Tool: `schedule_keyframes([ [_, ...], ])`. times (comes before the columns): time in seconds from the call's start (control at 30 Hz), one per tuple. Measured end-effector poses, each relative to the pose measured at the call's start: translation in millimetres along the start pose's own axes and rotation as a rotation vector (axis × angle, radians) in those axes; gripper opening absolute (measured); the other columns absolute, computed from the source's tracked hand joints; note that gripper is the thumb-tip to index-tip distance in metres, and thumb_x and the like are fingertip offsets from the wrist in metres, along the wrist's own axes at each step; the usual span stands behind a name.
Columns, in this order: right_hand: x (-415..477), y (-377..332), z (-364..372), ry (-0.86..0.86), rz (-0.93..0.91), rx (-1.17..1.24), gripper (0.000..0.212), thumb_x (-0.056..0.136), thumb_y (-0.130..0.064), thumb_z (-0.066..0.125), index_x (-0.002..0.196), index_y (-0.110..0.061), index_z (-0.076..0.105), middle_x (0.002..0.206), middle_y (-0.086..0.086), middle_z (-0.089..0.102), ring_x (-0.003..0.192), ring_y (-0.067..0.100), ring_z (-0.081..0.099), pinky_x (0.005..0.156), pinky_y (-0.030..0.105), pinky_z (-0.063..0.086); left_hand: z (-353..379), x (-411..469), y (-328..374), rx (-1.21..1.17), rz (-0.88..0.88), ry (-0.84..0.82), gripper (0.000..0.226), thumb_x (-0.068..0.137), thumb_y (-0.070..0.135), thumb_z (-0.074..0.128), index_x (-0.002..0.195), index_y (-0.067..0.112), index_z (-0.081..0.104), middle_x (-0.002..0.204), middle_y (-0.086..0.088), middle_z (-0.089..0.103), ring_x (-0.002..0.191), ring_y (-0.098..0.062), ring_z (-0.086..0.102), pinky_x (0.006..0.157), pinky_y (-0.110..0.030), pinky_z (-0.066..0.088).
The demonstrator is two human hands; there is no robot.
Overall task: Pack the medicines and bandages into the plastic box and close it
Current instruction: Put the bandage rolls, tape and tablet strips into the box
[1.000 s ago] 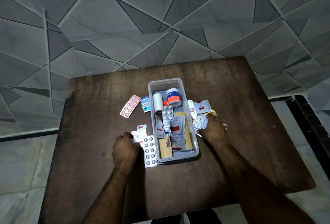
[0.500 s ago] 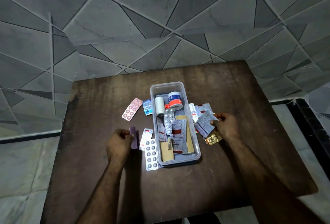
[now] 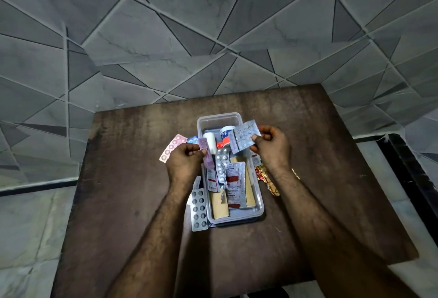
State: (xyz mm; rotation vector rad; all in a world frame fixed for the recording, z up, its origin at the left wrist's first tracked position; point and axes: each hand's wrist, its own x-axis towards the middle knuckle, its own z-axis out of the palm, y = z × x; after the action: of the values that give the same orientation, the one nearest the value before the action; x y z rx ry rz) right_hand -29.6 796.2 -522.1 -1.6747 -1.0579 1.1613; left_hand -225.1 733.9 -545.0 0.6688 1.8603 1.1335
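The clear plastic box sits open in the middle of the brown table. Inside lie a white bandage roll, a tape roll, several blister strips and tan bandage packets. My left hand is at the box's left wall, holding a small purple strip over the rim. Above the far right part of the box, my right hand pinches a silver blister strip.
On the table left of the box lie a pink blister strip, a blue one and a long silver strip. A gold foil strip lies right of the box. Tiled wall behind, table edges all round.
Both hands have lifted from the table and moved toward the far end of the box, the left with the purple strip, the right with the silver strip picked up from the right-hand pile.
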Motion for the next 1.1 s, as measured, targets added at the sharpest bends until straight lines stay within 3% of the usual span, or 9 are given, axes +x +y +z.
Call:
schedule_keyframes([
  [0.23, -3, 12, 18, -0.063, 0.106, 0.023, 0.021, 0.084, -0.002, 0.066, 0.096, -0.018, 0.061, 0.085, -0.001, 0.067, 0.091, 0.025, 0.071, 0.076, 0.044, 0.061, 18, -3, 1, 0.102, 0.02, 0.004, 0.016, 0.074, 0.013, 0.077, 0.065, 0.021, 0.066, 0.066, -0.003, 0.069, 0.058, -0.017, 0.06, 0.071, -0.042, 0.058],
  [0.33, -5, 18, 18, -0.111, 0.12, -0.022, 0.031, 0.073, -0.011, 0.072, 0.101, -0.019, 0.062, 0.088, 0.004, 0.07, 0.089, 0.026, 0.071, 0.079, 0.045, 0.06, 22, -2, -5, 0.193, 0.034, -0.007, 0.008, 0.074, 0.017, 0.076, 0.073, 0.02, 0.068, 0.07, -0.002, 0.071, 0.063, -0.018, 0.063, 0.07, -0.032, 0.053],
  [0.43, -7, 22, 13, -0.157, 0.078, -0.176, 0.032, 0.079, -0.009, 0.069, 0.111, -0.011, 0.066, 0.1, 0.008, 0.073, 0.088, 0.023, 0.072, 0.082, 0.042, 0.06, 21, 1, -16, 0.27, 0.053, -0.015, 0.013, 0.075, 0.019, 0.075, 0.087, 0.015, 0.075, 0.077, -0.001, 0.074, 0.071, -0.018, 0.067, 0.068, -0.026, 0.049],
  [0.6, -4, 30, -6, -0.136, 0.009, -0.27, 0.021, 0.086, -0.011, 0.06, 0.105, -0.014, 0.069, 0.1, 0.004, 0.073, 0.075, 0.02, 0.073, 0.077, 0.039, 0.06, 5, -3, -24, 0.26, 0.029, 0.113, 0.015, 0.075, 0.032, 0.067, 0.088, 0.025, 0.07, 0.088, 0.003, 0.076, 0.082, -0.017, 0.069, 0.079, -0.032, 0.053],
  [0.67, 1, 36, -20, -0.066, -0.034, -0.351, 0.022, 0.085, -0.01, 0.06, 0.104, -0.015, 0.069, 0.102, 0.005, 0.073, 0.086, 0.023, 0.071, 0.083, 0.037, 0.057, -6, -6, -32, 0.282, -0.012, 0.181, 0.016, 0.079, 0.029, 0.065, 0.095, 0.025, 0.069, 0.096, 0.0, 0.076, 0.089, -0.018, 0.068, 0.081, -0.03, 0.049],
  [0.73, 4, 45, -38, -0.02, -0.052, -0.521, 0.028, 0.083, -0.009, 0.061, 0.11, -0.012, 0.067, 0.11, 0.008, 0.071, 0.1, 0.027, 0.067, 0.085, 0.028, 0.048, -17, -7, -44, 0.37, -0.059, 0.212, 0.02, 0.081, 0.026, 0.067, 0.101, 0.021, 0.069, 0.103, -0.005, 0.075, 0.099, -0.025, 0.067, 0.084, -0.031, 0.048],
  [0.93, 5, 86, -68, -0.162, 0.116, -0.946, 0.073, 0.067, -0.047, 0.073, 0.127, -0.015, 0.048, 0.126, 0.017, 0.057, 0.114, 0.037, 0.056, 0.095, 0.045, 0.047, -32, -10, -83, 0.666, -0.075, 0.056, 0.034, 0.07, 0.037, 0.077, 0.096, 0.017, 0.067, 0.101, -0.013, 0.069, 0.094, -0.031, 0.065, 0.081, -0.034, 0.051],
  [1.0, 4, 93, -66, -0.16, 0.111, -1.036, 0.086, 0.066, -0.05, 0.074, 0.136, -0.015, 0.04, 0.133, 0.018, 0.049, 0.119, 0.039, 0.052, 0.099, 0.048, 0.045, -30, -12, -86, 0.722, -0.066, 0.051, 0.034, 0.07, 0.04, 0.077, 0.092, 0.018, 0.065, 0.099, -0.012, 0.064, 0.095, -0.031, 0.061, 0.08, -0.033, 0.047],
  [1.1, 4, 98, -62, -0.157, 0.13, -1.075, 0.083, 0.066, -0.047, 0.075, 0.134, -0.014, 0.04, 0.13, 0.018, 0.05, 0.117, 0.042, 0.052, 0.098, 0.05, 0.045, -26, -11, -87, 0.749, -0.06, 0.033, 0.033, 0.071, 0.041, 0.075, 0.091, 0.017, 0.064, 0.1, -0.012, 0.067, 0.095, -0.033, 0.062, 0.079, -0.035, 0.049],
])
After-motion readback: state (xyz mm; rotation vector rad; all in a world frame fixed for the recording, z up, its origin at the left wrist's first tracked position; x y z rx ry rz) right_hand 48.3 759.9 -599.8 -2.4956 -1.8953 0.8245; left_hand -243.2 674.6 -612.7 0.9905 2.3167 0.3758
